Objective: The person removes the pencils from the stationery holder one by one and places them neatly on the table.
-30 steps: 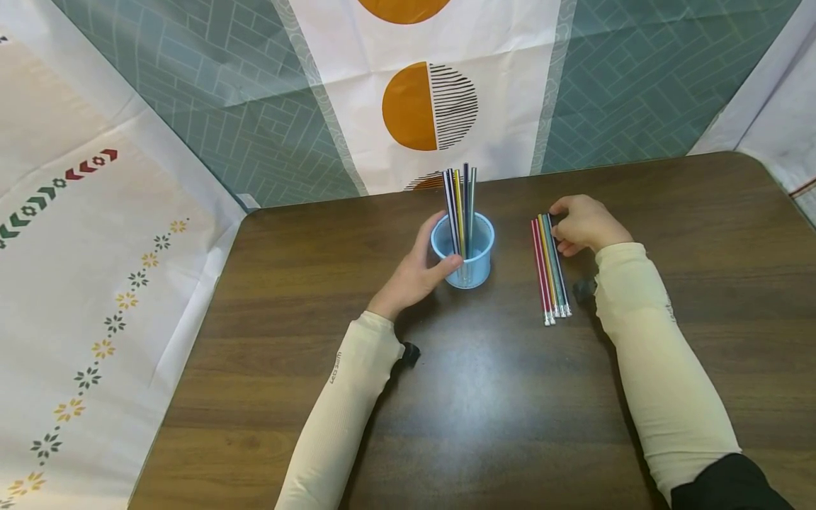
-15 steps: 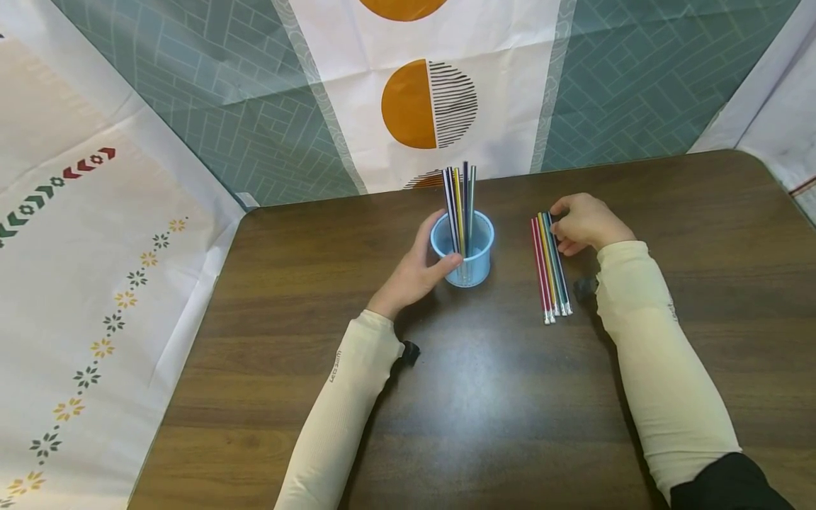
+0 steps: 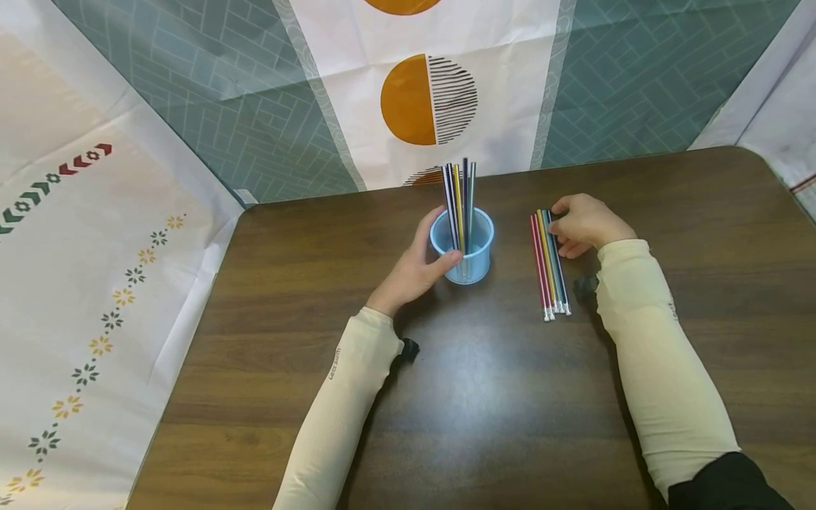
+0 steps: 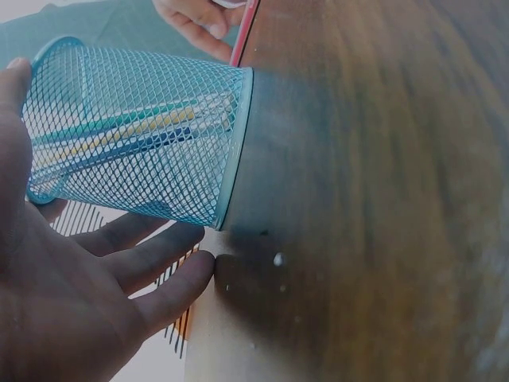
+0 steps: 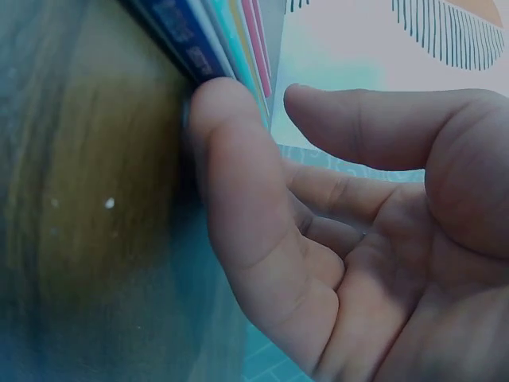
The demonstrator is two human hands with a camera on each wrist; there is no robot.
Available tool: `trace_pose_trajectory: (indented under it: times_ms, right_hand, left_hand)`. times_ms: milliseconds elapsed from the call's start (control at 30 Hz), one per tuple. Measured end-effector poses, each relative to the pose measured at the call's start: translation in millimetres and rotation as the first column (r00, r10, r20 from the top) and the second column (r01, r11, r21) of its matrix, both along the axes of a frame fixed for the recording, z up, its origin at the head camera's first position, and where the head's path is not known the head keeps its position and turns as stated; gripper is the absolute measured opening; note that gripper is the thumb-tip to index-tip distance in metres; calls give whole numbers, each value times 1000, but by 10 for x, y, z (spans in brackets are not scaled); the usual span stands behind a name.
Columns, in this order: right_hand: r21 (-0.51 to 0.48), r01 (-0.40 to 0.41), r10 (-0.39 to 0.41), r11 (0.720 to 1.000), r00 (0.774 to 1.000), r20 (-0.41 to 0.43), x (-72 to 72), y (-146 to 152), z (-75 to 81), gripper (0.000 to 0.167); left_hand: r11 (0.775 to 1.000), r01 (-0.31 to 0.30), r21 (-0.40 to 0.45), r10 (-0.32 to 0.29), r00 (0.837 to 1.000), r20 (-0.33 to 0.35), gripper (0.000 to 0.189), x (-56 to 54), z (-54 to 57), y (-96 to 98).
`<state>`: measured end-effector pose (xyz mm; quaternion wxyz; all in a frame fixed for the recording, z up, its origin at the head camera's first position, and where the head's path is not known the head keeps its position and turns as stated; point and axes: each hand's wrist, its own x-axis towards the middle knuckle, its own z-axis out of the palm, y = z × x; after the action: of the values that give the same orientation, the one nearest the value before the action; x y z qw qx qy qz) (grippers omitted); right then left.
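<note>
A light blue mesh pencil cup (image 3: 479, 268) stands upright on the table, with several pencils (image 3: 457, 202) inside, dark, yellow and silvery. My left hand (image 3: 413, 275) holds the cup from its left side, thumb at the front and fingers behind. Through the mesh in the left wrist view, green, yellow and blue pencils (image 4: 119, 135) show. Right of the cup lies a row of pencils (image 3: 550, 273), red, yellow, teal and dark blue, eraser ends toward me. My right hand (image 3: 585, 223) is at their far end; a fingertip touches the dark blue pencil (image 5: 179, 36), thumb apart from it.
The brown wooden table (image 3: 484, 411) has its back edge just behind the cup. A patterned cloth (image 3: 510, 92) hangs behind it, and a white printed cloth (image 3: 95, 297) hangs on the left. Both forearms wear cream sleeves (image 3: 347, 404).
The head view has tilted slightly, so everything sits a little higher in it. Both hands keep nearly the same places at the cup and the pencil row.
</note>
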<state>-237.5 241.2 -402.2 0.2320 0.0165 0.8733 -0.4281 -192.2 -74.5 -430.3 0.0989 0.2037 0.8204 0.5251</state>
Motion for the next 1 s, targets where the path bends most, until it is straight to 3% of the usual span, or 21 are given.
trace_pose_trajectory:
  times_ms: [1000]
  right_hand:
    - [0,3,-3,1000,1000,-29,-21,13,-6,50]
  left_hand:
    - [1000,9,-8,-9,999,35,82,-40,15,3]
